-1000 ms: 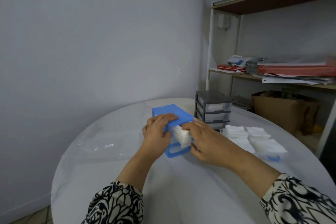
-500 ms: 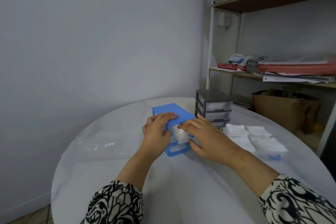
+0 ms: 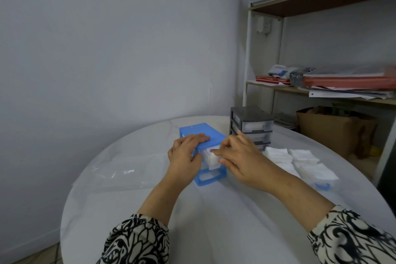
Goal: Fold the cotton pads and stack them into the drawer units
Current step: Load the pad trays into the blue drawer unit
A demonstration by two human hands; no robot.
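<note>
A blue drawer unit stands on the round white table. My left hand lies flat on its top with the thumb down its front edge. The unit's upper drawer, packed with white cotton pads, sticks out slightly. My right hand presses its fingertips against that drawer's front and the pads. A grey drawer unit stands behind, with pads in its clear drawers. Loose folded cotton pads lie in piles to the right.
A crumpled clear plastic bag lies on the table's left part. A blue piece shows under the nearest pad pile. Shelves with papers and a cardboard box stand behind the table on the right.
The pad-filled drawer has slid further into the blue unit, with my right hand following it inward. My left hand has stayed on the unit's top.
</note>
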